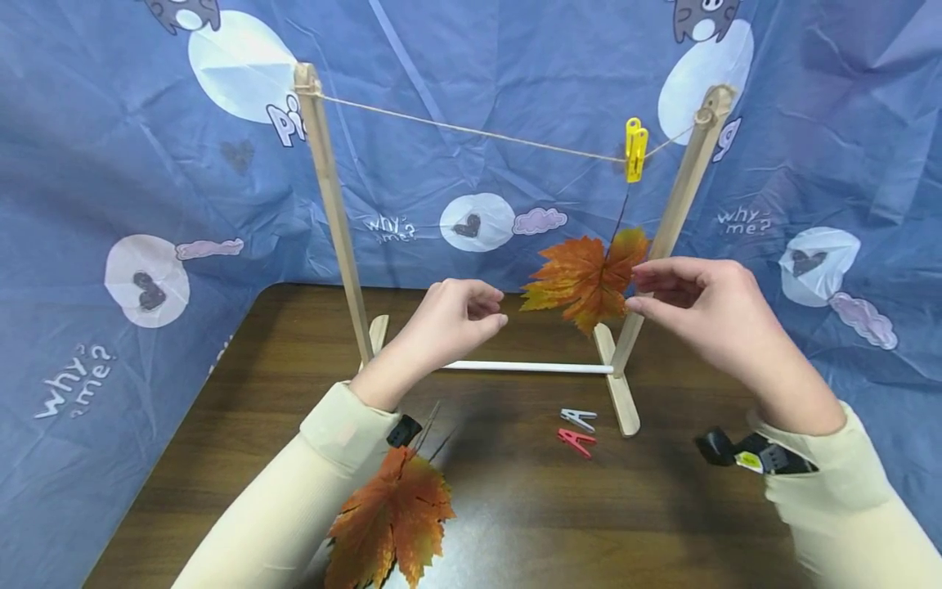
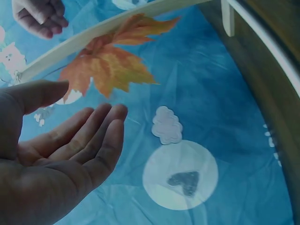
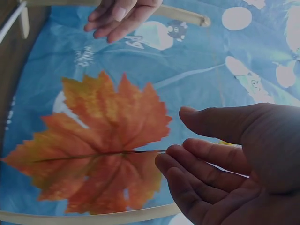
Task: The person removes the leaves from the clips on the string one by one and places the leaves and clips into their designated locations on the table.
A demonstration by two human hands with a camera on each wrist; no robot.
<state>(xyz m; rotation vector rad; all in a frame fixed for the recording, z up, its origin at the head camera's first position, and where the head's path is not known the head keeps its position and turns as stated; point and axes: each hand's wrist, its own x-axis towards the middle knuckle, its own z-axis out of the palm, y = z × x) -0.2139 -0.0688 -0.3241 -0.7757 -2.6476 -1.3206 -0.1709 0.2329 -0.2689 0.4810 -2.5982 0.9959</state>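
Observation:
An orange maple leaf (image 1: 581,274) hangs by its thin stem from a yellow clothespin (image 1: 634,155), which is clipped on a twine line (image 1: 471,131). My right hand (image 1: 706,315) is at the leaf's right edge, thumb and fingers apart and nothing gripped between them. In the right wrist view the leaf (image 3: 103,154) spreads wide beside the fingertips. To the leaf's left my left hand (image 1: 452,327) hovers with loosely bent fingers and holds nothing. Its open palm shows in the left wrist view, below the leaf (image 2: 108,65).
Two wooden posts (image 1: 331,204) carry the twine, and a white rod (image 1: 530,367) joins them low down. A grey clothespin (image 1: 578,419) and a red clothespin (image 1: 576,442) lie on the brown table (image 1: 530,499). More maple leaves (image 1: 401,515) lie partly under the left sleeve. Blue printed cloth (image 1: 412,74) hangs behind.

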